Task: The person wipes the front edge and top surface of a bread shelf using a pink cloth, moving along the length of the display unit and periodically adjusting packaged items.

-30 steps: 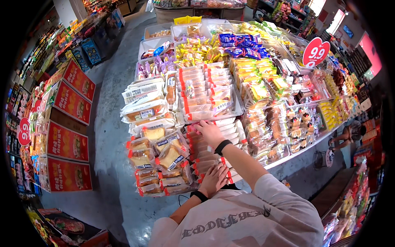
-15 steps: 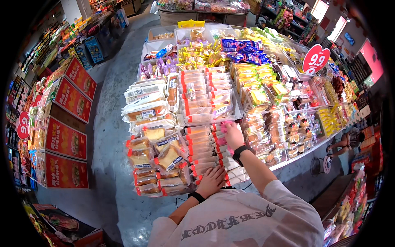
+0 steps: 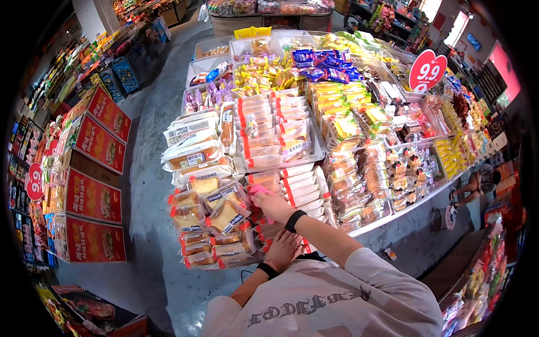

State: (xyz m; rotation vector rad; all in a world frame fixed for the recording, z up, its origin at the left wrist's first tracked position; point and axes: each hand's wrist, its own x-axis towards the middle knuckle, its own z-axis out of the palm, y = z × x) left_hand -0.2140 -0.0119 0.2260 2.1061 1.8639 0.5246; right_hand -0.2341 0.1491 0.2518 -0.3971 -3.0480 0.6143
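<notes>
My right hand [image 3: 274, 205] is closed on a pink cloth [image 3: 257, 191]. It presses the cloth against the left part of the front rows of long, clear-wrapped snack packs [image 3: 263, 178] with red ends. My left hand [image 3: 282, 250] lies flat with its fingers stretched on the packs at the near edge, partly under my right forearm. White-wrapped packs [image 3: 303, 191] with red bands lie in a row just right of my right hand. Bagged bread slices [image 3: 227, 214] are stacked to its left, close to the cloth.
Clear bins of wrapped cakes and sweets spread behind and to the right, with blue packs [image 3: 325, 60] at the back. A red heart-shaped sign [image 3: 428, 70] rises at the right. Red boxes [image 3: 92, 205] stand across the grey floor [image 3: 147, 168]. A person sits far right.
My right hand has moved left with the pink cloth, from the white-wrapped packs to the packs beside the bread. My left hand stays at the near edge. The view has shifted slightly.
</notes>
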